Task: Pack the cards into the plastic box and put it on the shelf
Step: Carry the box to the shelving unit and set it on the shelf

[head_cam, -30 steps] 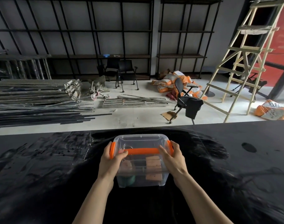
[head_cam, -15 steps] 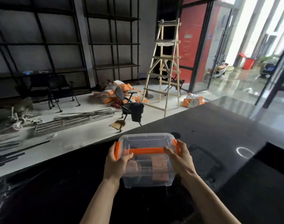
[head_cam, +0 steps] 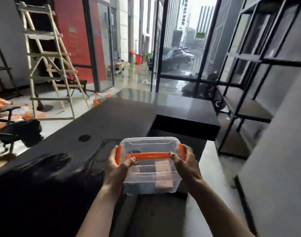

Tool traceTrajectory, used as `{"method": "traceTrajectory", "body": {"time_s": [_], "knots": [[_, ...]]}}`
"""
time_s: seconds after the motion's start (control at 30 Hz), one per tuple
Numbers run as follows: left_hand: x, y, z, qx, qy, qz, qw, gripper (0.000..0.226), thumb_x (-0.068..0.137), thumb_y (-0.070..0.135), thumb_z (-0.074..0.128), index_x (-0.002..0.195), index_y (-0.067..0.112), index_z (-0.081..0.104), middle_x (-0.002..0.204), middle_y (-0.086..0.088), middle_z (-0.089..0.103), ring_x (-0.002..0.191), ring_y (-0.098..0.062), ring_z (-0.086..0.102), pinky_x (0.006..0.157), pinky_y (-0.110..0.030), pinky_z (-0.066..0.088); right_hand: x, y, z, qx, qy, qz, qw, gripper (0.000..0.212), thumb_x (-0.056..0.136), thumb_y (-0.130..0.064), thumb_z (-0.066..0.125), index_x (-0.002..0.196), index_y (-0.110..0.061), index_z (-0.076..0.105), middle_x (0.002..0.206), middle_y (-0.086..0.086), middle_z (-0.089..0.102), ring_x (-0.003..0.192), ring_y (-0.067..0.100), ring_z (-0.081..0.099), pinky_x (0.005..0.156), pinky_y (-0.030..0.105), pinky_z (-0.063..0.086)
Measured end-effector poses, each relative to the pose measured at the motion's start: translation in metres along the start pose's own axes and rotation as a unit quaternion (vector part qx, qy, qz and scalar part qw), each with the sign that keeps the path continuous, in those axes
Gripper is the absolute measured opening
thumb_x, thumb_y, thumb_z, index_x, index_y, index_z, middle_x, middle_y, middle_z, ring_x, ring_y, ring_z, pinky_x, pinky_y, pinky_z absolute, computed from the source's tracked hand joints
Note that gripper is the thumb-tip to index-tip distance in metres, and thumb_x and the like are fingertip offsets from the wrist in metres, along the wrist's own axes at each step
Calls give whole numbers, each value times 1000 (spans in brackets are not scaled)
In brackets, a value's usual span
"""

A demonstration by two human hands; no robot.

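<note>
The clear plastic box [head_cam: 149, 178] has a lid with orange clips and an orange handle. I carry it in front of me above the edge of the black counter [head_cam: 122, 113]. My left hand [head_cam: 118, 165] grips its left side, my right hand [head_cam: 186, 164] its right side. Through the lid I see tan card stacks [head_cam: 163, 175] lying inside on the right. A black metal shelf unit [head_cam: 245, 106] stands at the right, its lower boards bare.
A wooden ladder [head_cam: 48, 64] stands at the left by a red wall. A black office chair [head_cam: 14, 130] sits at the far left on the pale floor. Glass doors lie ahead beyond the counter. A grey wall [head_cam: 280, 151] rises close on my right.
My view has swung to the right, away from the wall shelves and floor clutter toward the glass doors and the right-hand shelf unit. Both hands keep the same hold on the box.
</note>
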State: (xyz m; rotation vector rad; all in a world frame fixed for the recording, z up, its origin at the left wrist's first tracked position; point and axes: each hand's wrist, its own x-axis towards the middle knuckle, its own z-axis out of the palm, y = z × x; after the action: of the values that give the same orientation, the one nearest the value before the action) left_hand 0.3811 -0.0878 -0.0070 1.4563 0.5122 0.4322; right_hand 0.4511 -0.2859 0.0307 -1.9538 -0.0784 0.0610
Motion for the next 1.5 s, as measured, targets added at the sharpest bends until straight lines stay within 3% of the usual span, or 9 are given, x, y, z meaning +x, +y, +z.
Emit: {"method": "traceTrajectory", "body": {"time_s": [0.07, 0.13, 0.23, 0.53, 0.6, 0.73, 0.87, 1.03, 1.5], "knots": [[-4, -5, 34, 14, -35, 0, 999, 106, 57, 39, 76, 153, 26, 34, 151, -5, 47, 129, -24, 53, 106, -48, 46, -3, 19, -30, 0, 34, 14, 999, 58, 96, -29, 64, 147, -18, 39, 137, 9, 57, 102, 18, 53, 83, 29, 45], [-12, -11, 69, 37, -65, 10, 997, 105, 56, 40, 74, 153, 22, 36, 152, -5, 46, 133, -23, 49, 111, -44, 40, -5, 41, -60, -1, 70, 30, 997, 59, 96, -29, 64, 148, -18, 38, 139, 10, 56, 102, 19, 53, 81, 29, 43], [-25, -28, 120, 65, -113, 32, 991, 107, 56, 41, 72, 153, 18, 35, 152, -7, 45, 134, -22, 48, 108, -35, 39, -7, 79, -101, 8, 113, 45, 993, 59, 96, -29, 63, 149, -20, 37, 141, 11, 55, 103, 21, 54, 81, 32, 45], [-60, -139, 260, 51, -196, 51, 978, 120, 45, 55, 75, 153, 23, 33, 150, -7, 47, 132, -26, 50, 109, -50, 43, 1, 230, -197, 51, 161, 80, 982, 59, 97, -30, 61, 149, -28, 33, 135, 8, 55, 111, 31, 62, 95, 51, 56], [-71, -165, 293, 35, -210, 52, 976, 120, 45, 52, 76, 153, 21, 33, 150, -7, 47, 130, -24, 51, 106, -44, 45, 5, 268, -219, 49, 175, 77, 980, 59, 97, -29, 61, 149, -26, 34, 137, 10, 55, 113, 32, 62, 96, 50, 56], [-101, -196, 346, 34, -238, 29, 970, 117, 47, 40, 78, 152, 14, 35, 142, -5, 51, 115, -17, 53, 76, -15, 44, 0, 316, -265, 55, 187, 108, 975, 58, 96, -33, 62, 147, -28, 36, 138, 10, 57, 115, 34, 63, 97, 55, 55], [-109, -203, 391, 37, -251, 26, 967, 124, 39, 53, 77, 150, 17, 38, 142, -9, 54, 121, -26, 57, 100, -42, 48, 4, 335, -304, 38, 208, 115, 971, 59, 94, -36, 62, 146, -30, 36, 138, 7, 57, 115, 32, 62, 98, 53, 55], [-107, -202, 434, 32, -269, 24, 962, 126, 39, 52, 78, 152, 16, 34, 140, -7, 52, 120, -26, 56, 96, -38, 47, 26, 349, -341, 36, 199, 124, 971, 58, 97, -32, 61, 148, -26, 34, 116, -1, 51, 98, 23, 57, 94, 44, 55], [52, -236, 599, 9, -273, 14, 962, 102, 67, 35, 85, 154, 19, 32, 151, -13, 45, 132, -34, 48, 106, -54, 40, 234, 394, -384, 34, 205, 136, 969, 59, 98, -29, 61, 148, -25, 31, 115, 1, 48, 96, 23, 54, 91, 44, 55]]}}
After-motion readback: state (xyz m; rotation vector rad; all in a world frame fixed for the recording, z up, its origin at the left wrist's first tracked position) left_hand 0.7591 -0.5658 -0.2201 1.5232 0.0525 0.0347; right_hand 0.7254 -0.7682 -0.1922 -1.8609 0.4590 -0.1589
